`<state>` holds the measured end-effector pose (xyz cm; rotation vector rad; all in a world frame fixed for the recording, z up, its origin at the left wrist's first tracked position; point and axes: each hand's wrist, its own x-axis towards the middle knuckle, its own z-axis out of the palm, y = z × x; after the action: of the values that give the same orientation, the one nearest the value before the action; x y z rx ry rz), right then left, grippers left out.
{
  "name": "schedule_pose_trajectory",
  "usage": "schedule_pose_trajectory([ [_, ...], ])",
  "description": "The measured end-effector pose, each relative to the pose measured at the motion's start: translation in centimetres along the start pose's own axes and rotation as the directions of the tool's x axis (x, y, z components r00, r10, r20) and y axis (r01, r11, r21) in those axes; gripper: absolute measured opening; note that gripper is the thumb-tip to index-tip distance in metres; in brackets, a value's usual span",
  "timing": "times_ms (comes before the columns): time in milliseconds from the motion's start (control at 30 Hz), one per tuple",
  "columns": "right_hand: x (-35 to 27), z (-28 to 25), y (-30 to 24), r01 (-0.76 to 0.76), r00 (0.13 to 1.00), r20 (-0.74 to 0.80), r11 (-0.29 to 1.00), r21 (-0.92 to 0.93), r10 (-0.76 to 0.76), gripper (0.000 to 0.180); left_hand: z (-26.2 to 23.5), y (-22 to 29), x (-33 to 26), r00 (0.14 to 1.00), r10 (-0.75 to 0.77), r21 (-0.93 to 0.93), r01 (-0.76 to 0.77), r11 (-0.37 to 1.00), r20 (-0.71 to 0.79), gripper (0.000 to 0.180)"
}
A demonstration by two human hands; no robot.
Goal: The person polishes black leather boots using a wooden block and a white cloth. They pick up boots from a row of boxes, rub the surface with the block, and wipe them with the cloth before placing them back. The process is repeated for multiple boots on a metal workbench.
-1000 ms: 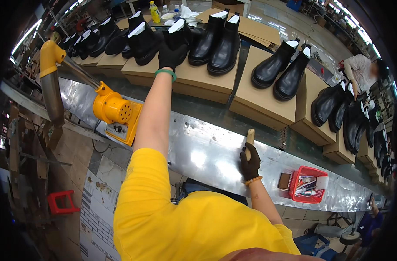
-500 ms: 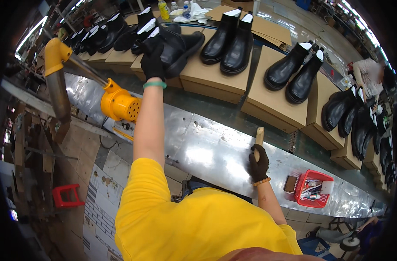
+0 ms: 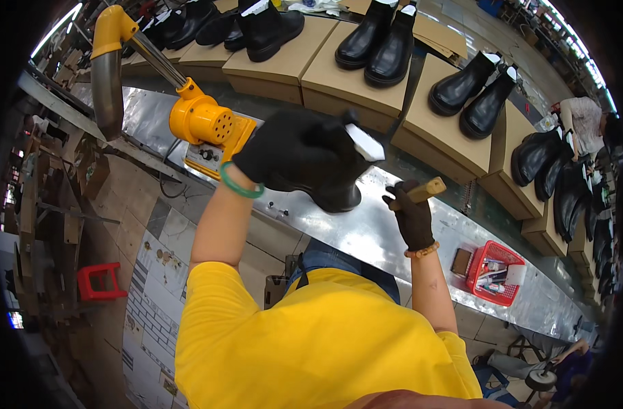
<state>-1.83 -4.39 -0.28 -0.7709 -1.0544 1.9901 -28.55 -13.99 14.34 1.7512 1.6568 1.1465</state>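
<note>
One black boot (image 3: pixel 325 174) sits in gloved hands at the centre. Toward twelve and two o'clock, three pairs of boots stand on three cardboard boxes (image 3: pixel 352 82). One red basket (image 3: pixel 495 273) lies at four, one red stool (image 3: pixel 98 281) at eight.

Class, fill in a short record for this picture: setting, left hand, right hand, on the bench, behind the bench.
Setting: boot workshop, metal bench seen from above
Left hand: black glove, green wristband, fingers shut on a black boot lifted over the bench
Right hand: dark glove, bead bracelet, fingers shut on a wooden handle; the tool's working end is hidden
On the bench: yellow blower at left, red basket at right
Behind the bench: pairs of black boots on cardboard boxes
</note>
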Motion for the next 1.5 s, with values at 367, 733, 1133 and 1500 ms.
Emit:
schedule_pose_trajectory([
  [367, 1.5, 1.9, -0.5, 0.461, 0.886, 0.019, 0.873, -0.159, -0.464, 0.016, 5.2, 4.3, 3.7, 0.962, 0.14, 0.473, -0.24, 0.848, 0.236, 0.037],
  [733, 2.7, 2.4, -3.5, 0.434, 0.884, 0.085, 0.874, 0.216, -0.46, 0.015, 4.0, 2.6, 3.4, 0.949, 0.153, 0.115, -0.191, 0.975, 0.277, 0.045],
  [1133, 0.5, 2.4, -8.0, 0.642, 0.619, 0.161, 0.378, -0.668, -0.769, 0.024, 8.4, 2.0, 6.1, 0.784, 0.607, 0.629, -0.409, 0.661, -0.128, 0.047],
  [1500, -2.1, 3.3, -6.4, 0.6, 0.674, -0.001, 0.549, -0.582, -0.738, 0.027, 11.0, -7.7, 5.4, 0.968, 0.16, -0.521, -0.24, 0.819, -0.194, 0.086],
])
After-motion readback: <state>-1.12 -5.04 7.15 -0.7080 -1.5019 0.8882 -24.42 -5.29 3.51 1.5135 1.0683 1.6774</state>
